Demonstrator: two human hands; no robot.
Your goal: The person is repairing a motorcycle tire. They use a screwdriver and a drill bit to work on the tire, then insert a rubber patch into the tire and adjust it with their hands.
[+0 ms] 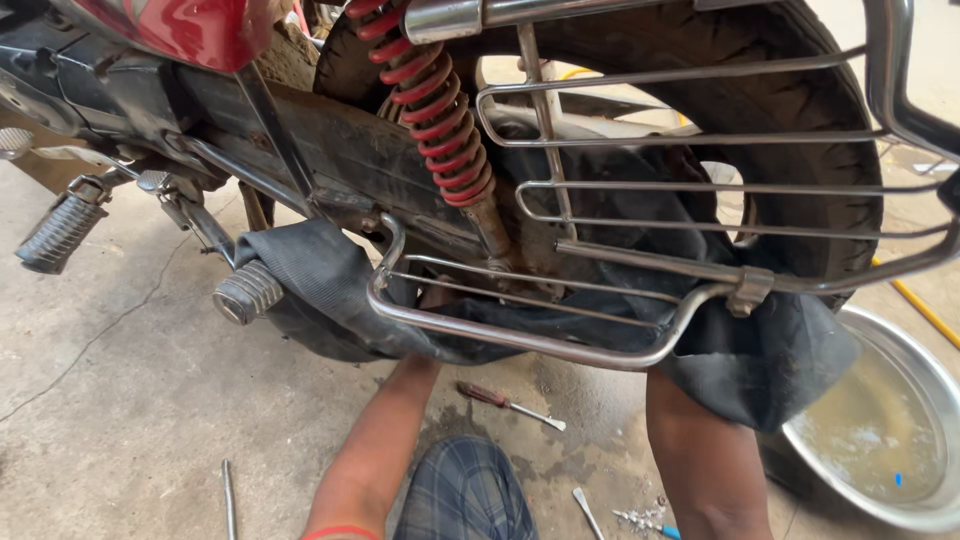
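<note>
Both your forearms reach up behind the slack black inner tube point(330, 290) hanging from the rear wheel point(800, 110); your hands are hidden, grip untellable. You seem mid-way working the tube free; next calls for easing it past the steel guard point(520, 340).

floor: I'm seeing bare grey concrete point(130, 400), stained, a thin crack point(110, 325) running across it
damp patch: darkening the concrete at centre point(580, 400)
light: daylight is washing in, brightest top right
far ground: pale, sunlit pavement point(930, 70) is showing behind
walls/windows: not showing from here
</note>
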